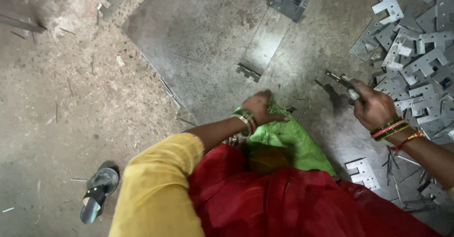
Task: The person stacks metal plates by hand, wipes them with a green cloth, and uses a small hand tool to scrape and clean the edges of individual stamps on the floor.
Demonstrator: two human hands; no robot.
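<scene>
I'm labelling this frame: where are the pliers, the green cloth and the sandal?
Pliers (341, 82), head view, on the metal jaws ahead of the right hand.
Green cloth (288, 140), head view, on its middle fold.
Sandal (98, 193), head view, on its strap.

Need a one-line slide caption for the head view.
Seated on a metal sheet, left hand grips green cloth, right hand holds pliers beside stamped brackets.

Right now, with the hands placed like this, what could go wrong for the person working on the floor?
1. The right hand holds grey metal pliers beside a pile of flat grey stamped metal brackets; their edges could cut bare skin.
2. The left hand grips green cloth near thin loose wire pieces on the metal floor sheet; these might snag fabric or prick.
</scene>
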